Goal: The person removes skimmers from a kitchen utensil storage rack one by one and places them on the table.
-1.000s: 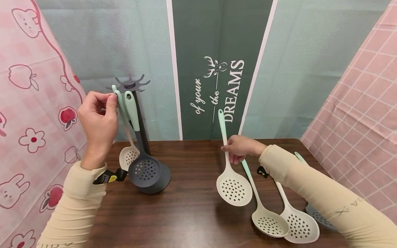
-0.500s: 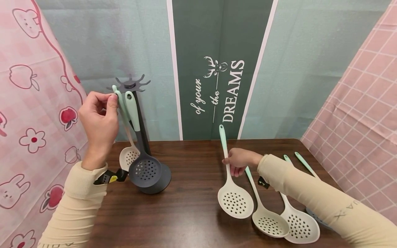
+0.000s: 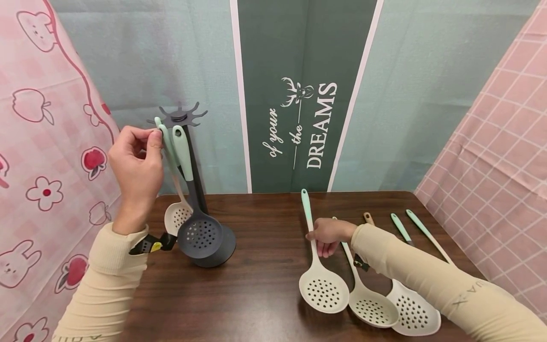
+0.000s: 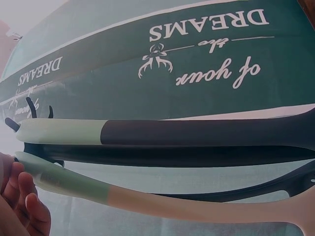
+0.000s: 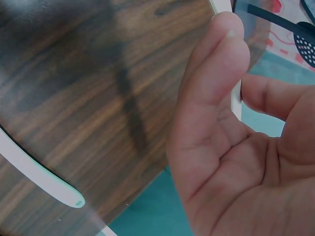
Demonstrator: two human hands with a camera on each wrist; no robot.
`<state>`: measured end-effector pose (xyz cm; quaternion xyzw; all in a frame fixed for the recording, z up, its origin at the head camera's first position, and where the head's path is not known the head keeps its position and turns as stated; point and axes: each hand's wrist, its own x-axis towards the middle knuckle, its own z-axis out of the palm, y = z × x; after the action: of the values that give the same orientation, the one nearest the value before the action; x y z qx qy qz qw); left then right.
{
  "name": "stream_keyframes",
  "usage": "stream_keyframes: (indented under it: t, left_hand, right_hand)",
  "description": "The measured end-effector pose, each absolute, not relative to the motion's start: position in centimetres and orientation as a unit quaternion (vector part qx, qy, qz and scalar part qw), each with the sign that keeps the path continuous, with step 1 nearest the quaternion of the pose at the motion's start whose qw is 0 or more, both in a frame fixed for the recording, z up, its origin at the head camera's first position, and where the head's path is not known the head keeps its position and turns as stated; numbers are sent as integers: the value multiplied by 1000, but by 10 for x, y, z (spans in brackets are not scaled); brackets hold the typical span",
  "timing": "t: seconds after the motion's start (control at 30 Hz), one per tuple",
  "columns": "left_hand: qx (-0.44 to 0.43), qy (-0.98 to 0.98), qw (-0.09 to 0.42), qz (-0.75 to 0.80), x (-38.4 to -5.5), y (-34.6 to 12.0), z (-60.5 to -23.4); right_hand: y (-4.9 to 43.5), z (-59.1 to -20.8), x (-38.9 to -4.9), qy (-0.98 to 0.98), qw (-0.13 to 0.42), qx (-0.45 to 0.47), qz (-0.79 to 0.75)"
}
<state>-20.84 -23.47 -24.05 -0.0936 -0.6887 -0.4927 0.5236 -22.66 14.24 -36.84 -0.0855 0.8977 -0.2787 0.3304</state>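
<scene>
My left hand [image 3: 136,164] pinches the mint handle [image 4: 71,182] of a white skimmer [image 3: 177,216] at the top of a dark grey utensil rack [image 3: 179,116]. A dark grey skimmer [image 3: 199,232] hangs beside it, also mint-handled. My right hand [image 3: 329,233] pinches the neck of another white skimmer [image 3: 324,289] between thumb and fingers, close over the table at right of centre. Its mint handle points to the back and its perforated bowl faces up. In the right wrist view, the curled fingers [image 5: 211,78] hide most of that neck.
On the table [image 3: 248,304], a beige skimmer [image 3: 373,308] lies right beside the held one. Further right come a white slotted turner [image 3: 414,311] and several handles, partly under my right sleeve [image 3: 410,261]. Printed cloths hang behind and at both sides.
My right hand has lowered the white skimmer toward the table and the front, uncovering more handles at the right. The left hand has stayed in place on the handle at the rack.
</scene>
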Motion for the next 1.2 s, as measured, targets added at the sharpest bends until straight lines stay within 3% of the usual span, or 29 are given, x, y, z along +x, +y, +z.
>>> stream_keyframes:
  t: [1.2]
  left_hand:
    - [-62,-680,508,-525,-209,-233,-239]
  right_hand:
    - [154,-426,-219,890,369,-43,-263]
